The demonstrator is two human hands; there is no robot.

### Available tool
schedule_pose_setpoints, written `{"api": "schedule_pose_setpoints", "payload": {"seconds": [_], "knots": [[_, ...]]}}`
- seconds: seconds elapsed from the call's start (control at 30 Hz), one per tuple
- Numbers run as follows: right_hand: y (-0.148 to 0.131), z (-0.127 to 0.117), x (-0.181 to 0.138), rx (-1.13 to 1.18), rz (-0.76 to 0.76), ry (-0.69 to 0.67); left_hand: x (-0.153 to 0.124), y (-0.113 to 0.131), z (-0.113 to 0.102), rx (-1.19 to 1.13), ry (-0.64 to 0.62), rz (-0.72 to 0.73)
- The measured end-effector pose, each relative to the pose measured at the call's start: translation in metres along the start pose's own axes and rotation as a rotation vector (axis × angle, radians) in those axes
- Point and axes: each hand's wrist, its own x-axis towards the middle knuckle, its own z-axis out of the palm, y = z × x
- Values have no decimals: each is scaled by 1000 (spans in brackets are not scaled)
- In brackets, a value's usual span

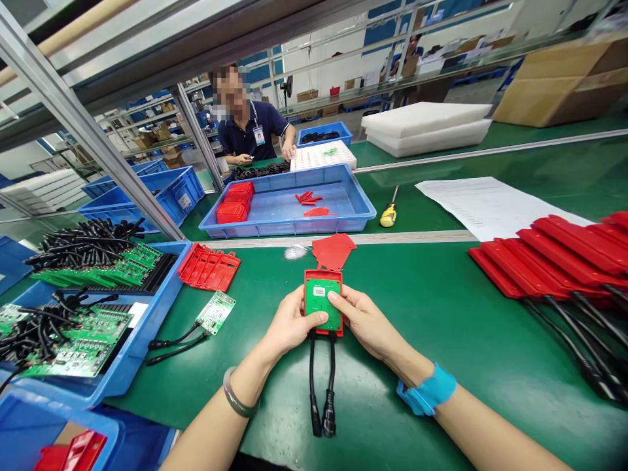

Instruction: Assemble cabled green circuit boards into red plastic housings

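A green circuit board [321, 302] with a small white label lies in a red plastic case [309, 276] in front of me. Two black cables [313, 386] with connectors run from the board toward me over the table. My left hand [293, 319] grips the left side, thumb on the board's lower part. From the right, my right hand [360, 314] holds the other side, its thumb resting near the label. Just beyond the case lie flat red plastic pieces [334, 251]. To the left, another circuit board [216, 313] with two cables lies beside red case parts [209, 267].
A blue bin [167, 294] of cabled boards stands at left. Behind are a shallow blue tray [289, 226] with red parts, a yellow screwdriver [388, 214] and a paper sheet [500, 203]. Red cabled units [554, 252] are stacked at right. A co-worker [255, 127] sits opposite.
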Motion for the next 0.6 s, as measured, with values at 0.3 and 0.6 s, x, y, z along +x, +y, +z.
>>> {"api": "schedule_pose_setpoints", "payload": {"seconds": [0.3,0.6], "knots": [[15,5,-3,-32,-93,151,4,-16,4,89,97,31],[-6,-2,2,160,-29,159,-1,-8,2,202,-7,67]]}}
